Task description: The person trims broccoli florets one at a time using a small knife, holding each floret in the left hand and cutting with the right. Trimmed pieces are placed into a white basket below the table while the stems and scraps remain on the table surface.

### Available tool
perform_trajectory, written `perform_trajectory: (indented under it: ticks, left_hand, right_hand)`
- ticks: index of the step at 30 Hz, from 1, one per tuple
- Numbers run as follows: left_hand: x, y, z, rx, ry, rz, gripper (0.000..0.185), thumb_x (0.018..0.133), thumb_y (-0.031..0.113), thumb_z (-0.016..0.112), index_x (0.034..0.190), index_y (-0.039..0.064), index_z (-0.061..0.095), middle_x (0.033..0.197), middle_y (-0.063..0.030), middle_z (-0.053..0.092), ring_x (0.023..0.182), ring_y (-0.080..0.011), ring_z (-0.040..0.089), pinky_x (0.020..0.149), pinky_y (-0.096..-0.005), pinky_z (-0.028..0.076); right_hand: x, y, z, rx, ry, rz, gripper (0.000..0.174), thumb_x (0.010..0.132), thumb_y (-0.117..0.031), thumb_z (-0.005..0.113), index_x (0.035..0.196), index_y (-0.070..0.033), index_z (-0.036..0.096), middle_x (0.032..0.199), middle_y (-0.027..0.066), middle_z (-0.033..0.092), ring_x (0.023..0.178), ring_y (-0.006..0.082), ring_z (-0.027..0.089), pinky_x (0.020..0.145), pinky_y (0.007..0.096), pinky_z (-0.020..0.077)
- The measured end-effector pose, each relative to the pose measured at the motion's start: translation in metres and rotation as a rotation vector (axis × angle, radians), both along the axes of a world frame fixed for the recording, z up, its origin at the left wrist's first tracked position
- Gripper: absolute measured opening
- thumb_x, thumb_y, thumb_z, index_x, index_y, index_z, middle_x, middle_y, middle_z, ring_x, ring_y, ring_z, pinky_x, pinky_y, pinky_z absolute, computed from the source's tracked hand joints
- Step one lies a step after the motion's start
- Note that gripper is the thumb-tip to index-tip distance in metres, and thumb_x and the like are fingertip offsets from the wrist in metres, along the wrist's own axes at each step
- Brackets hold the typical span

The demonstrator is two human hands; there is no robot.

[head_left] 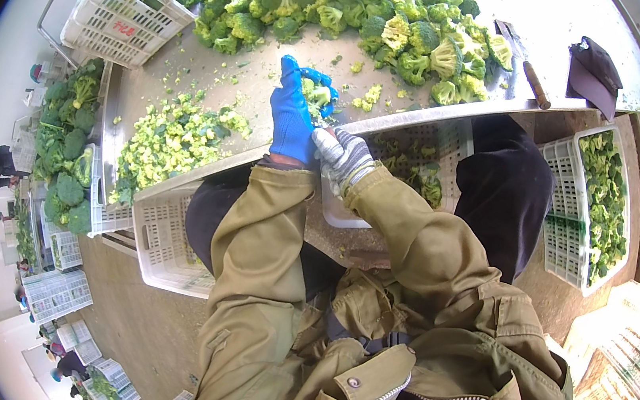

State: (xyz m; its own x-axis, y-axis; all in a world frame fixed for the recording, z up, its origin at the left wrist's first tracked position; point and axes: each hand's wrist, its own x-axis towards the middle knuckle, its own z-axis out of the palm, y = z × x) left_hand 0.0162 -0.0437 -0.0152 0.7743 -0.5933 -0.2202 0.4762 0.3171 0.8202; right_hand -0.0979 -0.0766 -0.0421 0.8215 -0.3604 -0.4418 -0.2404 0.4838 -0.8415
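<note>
My left hand (298, 110), in a blue glove, holds a broccoli floret (316, 95) over the near edge of a metal table (192, 70). Close below it is my right hand (342, 153), in a grey and white knit glove, its fingers curled at the floret's underside; whatever it grips is hidden. Beyond the hands lies a large heap of broccoli florets (418, 38). A pile of small yellow-green broccoli pieces (174, 143) spreads at the table's left, with crumbs scattered between.
A wooden-handled blade tool (535, 85) and a dark cap (595, 78) lie at the table's right. White plastic crates (131, 27) of broccoli stand at the left; another crate (570, 213) is on the right. Crates sit under the table edge. People are in the far left background.
</note>
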Motion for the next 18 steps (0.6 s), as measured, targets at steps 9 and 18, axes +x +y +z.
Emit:
perform_trajectory:
  ticks: [9, 18]
  left_hand:
    - [0.008, -0.004, 0.001, 0.138, -0.057, -0.003, 0.050, 0.092, 0.057, 0.046, 0.081, 0.010, 0.057, 0.074, -0.0063, 0.061, 0.057, -0.0164, 0.059, 0.046, -0.0252, 0.046]
    - [0.005, 0.002, 0.002, -0.034, -0.041, -0.053, 0.055, 0.089, 0.062, 0.048, 0.087, 0.008, 0.057, 0.076, -0.0065, 0.061, 0.064, -0.0181, 0.061, 0.052, -0.0281, 0.049]
  right_hand:
    - [0.007, 0.010, 0.021, 0.187, -0.035, -0.149, 0.044, 0.084, -0.047, 0.065, 0.088, -0.003, 0.060, 0.055, 0.0039, 0.051, 0.034, 0.0130, 0.038, 0.030, 0.0285, 0.0274]
    - [-0.007, -0.011, 0.029, 0.653, 0.030, 0.168, 0.051, 0.084, -0.062, 0.056, 0.082, -0.011, 0.054, 0.045, -0.0012, 0.038, 0.028, 0.0144, 0.034, 0.025, 0.0305, 0.0310]
